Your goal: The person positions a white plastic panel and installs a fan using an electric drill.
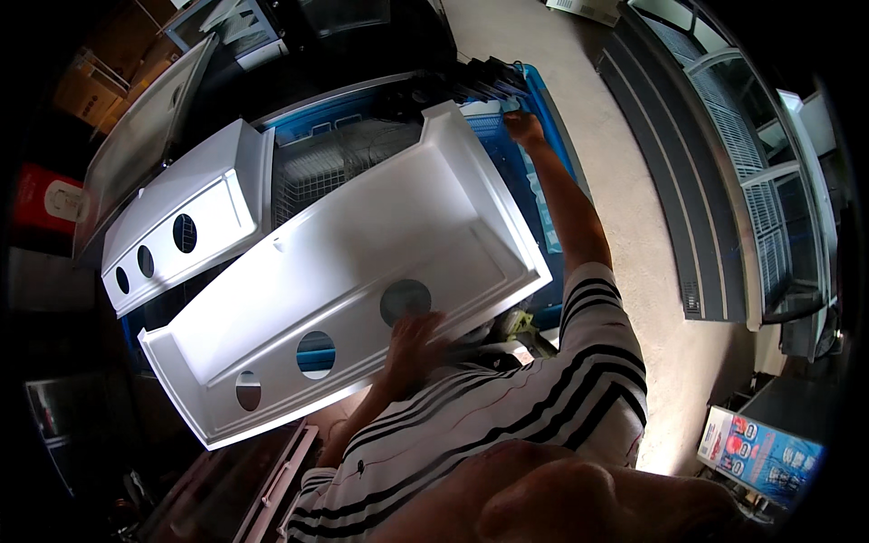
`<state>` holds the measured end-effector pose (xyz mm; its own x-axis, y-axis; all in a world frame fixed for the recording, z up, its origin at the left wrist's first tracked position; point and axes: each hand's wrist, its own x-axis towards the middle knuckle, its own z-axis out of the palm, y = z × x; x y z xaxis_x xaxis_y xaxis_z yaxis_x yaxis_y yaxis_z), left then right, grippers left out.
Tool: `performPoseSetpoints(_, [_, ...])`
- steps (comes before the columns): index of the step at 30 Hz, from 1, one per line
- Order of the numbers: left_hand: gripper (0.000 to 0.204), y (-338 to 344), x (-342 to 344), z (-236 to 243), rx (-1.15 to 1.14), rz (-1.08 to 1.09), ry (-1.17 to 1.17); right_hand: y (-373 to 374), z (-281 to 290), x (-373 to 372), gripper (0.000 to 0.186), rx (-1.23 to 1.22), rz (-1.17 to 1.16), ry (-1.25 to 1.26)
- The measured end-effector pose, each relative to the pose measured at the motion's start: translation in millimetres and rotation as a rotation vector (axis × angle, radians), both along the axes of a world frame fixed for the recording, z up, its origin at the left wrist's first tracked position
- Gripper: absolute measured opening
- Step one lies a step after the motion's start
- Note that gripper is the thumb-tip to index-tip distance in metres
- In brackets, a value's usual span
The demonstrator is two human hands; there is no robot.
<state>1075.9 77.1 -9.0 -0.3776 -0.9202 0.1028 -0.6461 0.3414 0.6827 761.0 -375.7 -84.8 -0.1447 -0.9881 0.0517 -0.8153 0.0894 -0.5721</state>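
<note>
A long white plastic panel with raised sides and round holes along its near edge slants across the space in front of me. My left hand grips its near edge beside the rightmost hole, its fingertips partly blurred. Out at the far right my right hand is closed at the rim of a blue open tub. A small pale blue thing shows at its fingers, too small to name. Several dark, narrow pieces lie along the tub's far corner.
Another white panel with holes rests at the left, next to a wire basket. A glass-topped display cabinet stands across the pale floor on the right. Cardboard boxes are at the far left.
</note>
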Motion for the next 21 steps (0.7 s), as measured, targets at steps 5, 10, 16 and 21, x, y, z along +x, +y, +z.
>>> performPoseSetpoints(5, [0.040, -7, -1, 16, -0.081, 0.191, -0.004, -48, -4, 24, 0.033, -0.015, -0.092, 0.004])
performPoseSetpoints(10, [0.035, -19, -1, 5, -0.065, 0.347, 0.022, -93, -1, 12, 0.058, -0.081, -0.118, -0.056])
performPoseSetpoints(16, [0.024, -16, -2, -5, 0.022, 0.401, 0.046, -118, 0, 36, 0.061, 0.001, -0.149, 0.132])
performPoseSetpoints(21, [0.021, -22, -1, -9, -0.018, 0.373, 0.065, -126, -17, 27, 0.062, 0.104, -0.333, 0.145])
